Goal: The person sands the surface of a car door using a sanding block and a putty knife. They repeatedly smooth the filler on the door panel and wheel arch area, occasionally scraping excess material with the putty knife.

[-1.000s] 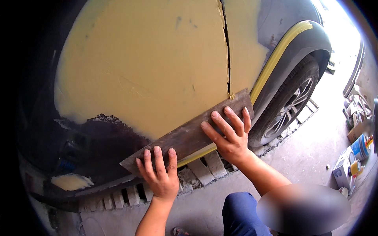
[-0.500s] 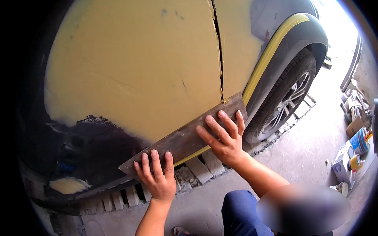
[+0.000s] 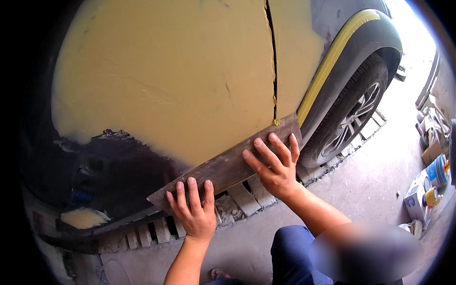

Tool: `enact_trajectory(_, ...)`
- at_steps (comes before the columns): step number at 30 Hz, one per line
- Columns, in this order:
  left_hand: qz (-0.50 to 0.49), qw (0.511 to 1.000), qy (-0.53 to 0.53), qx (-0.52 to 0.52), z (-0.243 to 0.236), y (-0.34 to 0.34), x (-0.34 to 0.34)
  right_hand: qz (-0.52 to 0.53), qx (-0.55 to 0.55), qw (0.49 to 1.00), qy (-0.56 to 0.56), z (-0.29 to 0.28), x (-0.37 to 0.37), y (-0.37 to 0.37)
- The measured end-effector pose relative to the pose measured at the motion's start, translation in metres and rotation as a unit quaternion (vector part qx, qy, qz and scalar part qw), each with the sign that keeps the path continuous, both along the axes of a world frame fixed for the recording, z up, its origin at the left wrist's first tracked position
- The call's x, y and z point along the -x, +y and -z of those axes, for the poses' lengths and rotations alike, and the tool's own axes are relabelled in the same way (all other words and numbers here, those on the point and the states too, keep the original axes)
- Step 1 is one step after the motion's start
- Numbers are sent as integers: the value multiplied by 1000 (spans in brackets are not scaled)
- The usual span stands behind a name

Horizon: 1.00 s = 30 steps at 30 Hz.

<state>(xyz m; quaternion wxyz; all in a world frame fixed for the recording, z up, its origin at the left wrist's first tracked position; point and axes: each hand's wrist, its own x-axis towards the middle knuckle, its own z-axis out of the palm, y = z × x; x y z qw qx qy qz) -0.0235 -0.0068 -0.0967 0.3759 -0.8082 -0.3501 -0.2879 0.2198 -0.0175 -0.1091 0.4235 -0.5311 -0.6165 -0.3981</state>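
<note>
A long, flat brown-grey spreader blade [image 3: 230,168] lies diagonally against the lower car panel [image 3: 102,171], held by both hands. My left hand [image 3: 194,213] grips its left part with fingertips on the face, and my right hand [image 3: 278,173] grips the right part, fingers spread over it; both thumbs are largely hidden. Pale yellow filler [image 3: 161,71] covers most of the panel above the blade. A dark vertical seam [image 3: 273,57] runs down to a small lump of filler [image 3: 277,121] at the blade's upper edge. A smaller filler patch [image 3: 83,218] lies lower left.
Yellow tape [image 3: 332,54] edges the dark wheel arch, with the wheel [image 3: 354,114] below. A slotted concrete channel [image 3: 242,199] runs under the car. Cans [image 3: 434,173], boxes [image 3: 417,204] and clutter line the right wall. My blue-clad knee [image 3: 292,247] is at the bottom.
The blade and both hands have moved slightly down the panel, carrying the filler lump with the upper edge; less yellow strip shows below the blade. The view has shifted slightly.
</note>
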Motion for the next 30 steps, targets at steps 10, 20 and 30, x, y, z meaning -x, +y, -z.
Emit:
enact_trajectory(10, -2, 1000, 14, 7, 6, -1, 7, 2, 10, 1000, 10, 14, 6, -1)
enact_trajectory(20, -2, 999, 33, 18, 12, -2, 18, -7, 28, 999, 31, 27, 16, -6)
enact_trajectory(30, 4, 998, 49, 31, 12, -6, 23, -11, 38, 998, 52, 40, 25, -8)
